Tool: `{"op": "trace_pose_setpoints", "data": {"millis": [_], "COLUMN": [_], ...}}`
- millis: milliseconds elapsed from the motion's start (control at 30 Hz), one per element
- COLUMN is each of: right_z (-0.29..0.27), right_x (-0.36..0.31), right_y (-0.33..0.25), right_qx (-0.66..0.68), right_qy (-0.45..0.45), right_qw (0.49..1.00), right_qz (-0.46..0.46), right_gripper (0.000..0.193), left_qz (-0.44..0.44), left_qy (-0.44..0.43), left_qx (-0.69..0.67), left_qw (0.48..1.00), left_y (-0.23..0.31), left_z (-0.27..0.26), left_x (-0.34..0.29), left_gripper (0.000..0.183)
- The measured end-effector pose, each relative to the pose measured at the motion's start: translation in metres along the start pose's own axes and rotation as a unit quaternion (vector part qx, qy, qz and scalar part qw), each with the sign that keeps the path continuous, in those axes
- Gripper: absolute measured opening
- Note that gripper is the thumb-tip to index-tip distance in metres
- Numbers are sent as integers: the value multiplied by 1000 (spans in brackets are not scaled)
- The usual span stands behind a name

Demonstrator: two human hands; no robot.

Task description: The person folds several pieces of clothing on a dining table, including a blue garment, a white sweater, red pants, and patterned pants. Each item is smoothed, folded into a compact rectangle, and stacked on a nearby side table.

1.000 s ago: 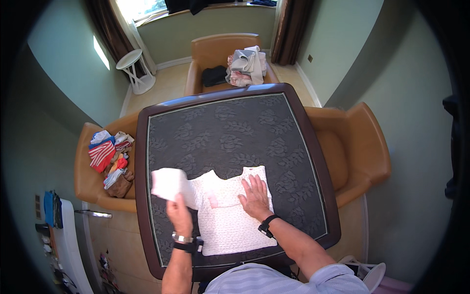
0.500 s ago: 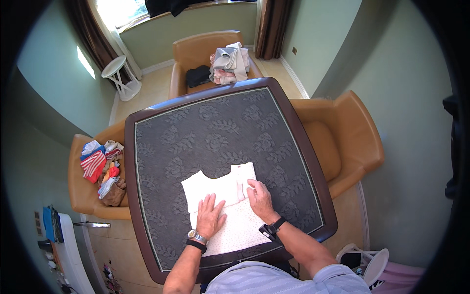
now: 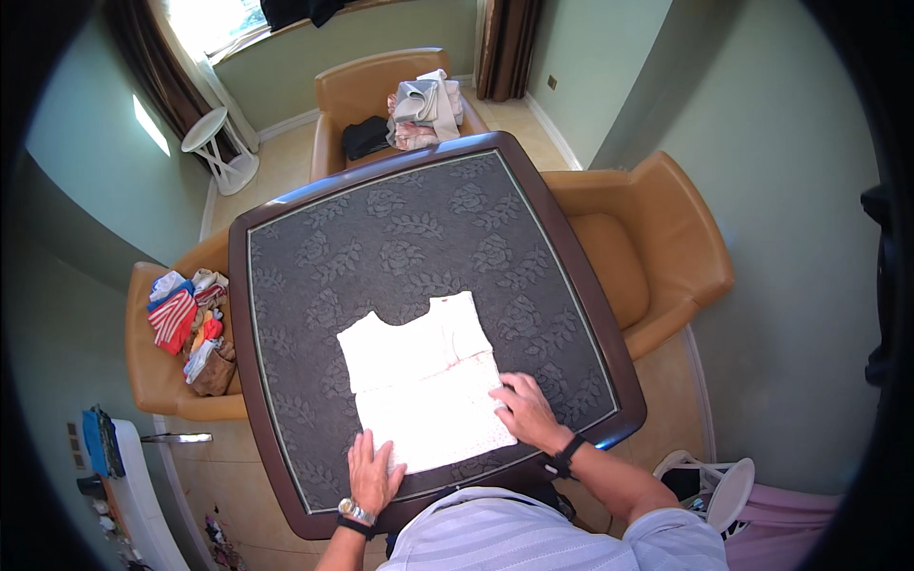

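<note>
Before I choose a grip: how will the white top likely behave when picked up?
The white top will probably be floppy, as it lies flat like soft cloth. It looks thin against the table, so likely light. Lifted by one edge, the layer folded across its chest may fall open, since no fastening shows.

White speckled garment [image 3: 428, 414] — partly folded — lies flat on the table [image 3: 400, 224].
</note>
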State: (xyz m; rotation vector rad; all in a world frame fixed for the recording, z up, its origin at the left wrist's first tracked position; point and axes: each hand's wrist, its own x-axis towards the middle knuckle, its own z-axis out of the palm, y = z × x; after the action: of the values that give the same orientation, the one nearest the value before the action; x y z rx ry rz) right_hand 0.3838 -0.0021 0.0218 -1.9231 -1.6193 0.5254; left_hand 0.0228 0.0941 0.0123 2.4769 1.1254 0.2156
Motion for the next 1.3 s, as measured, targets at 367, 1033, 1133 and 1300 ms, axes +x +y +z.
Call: {"op": "trace_pose_setpoints", "data": {"millis": [367, 1033, 1133, 1300], "right_z": [30, -32, -19, 15], "right_x": [-85, 66, 112, 170], "right_y": [5, -9, 3, 36], "right_qx": [-72, 216, 225, 180], "right_qy": [34, 97, 117, 138], "right_qw": [997, 968, 960, 958], "right_qz": [8, 87, 117, 176], "right_gripper": [37, 21, 24, 33], "left_qz": [28, -197, -217, -258], "left_qy": [47, -62, -40, 69], "left_qx": [8, -570, -615, -624], "left_qw": [998, 795, 757, 735], "left_y": [-11, -27, -42, -70], "left_z": [23, -89, -95, -72], "left_x": [-45, 65, 111, 182], "left_gripper": [46, 17, 18, 30]}}
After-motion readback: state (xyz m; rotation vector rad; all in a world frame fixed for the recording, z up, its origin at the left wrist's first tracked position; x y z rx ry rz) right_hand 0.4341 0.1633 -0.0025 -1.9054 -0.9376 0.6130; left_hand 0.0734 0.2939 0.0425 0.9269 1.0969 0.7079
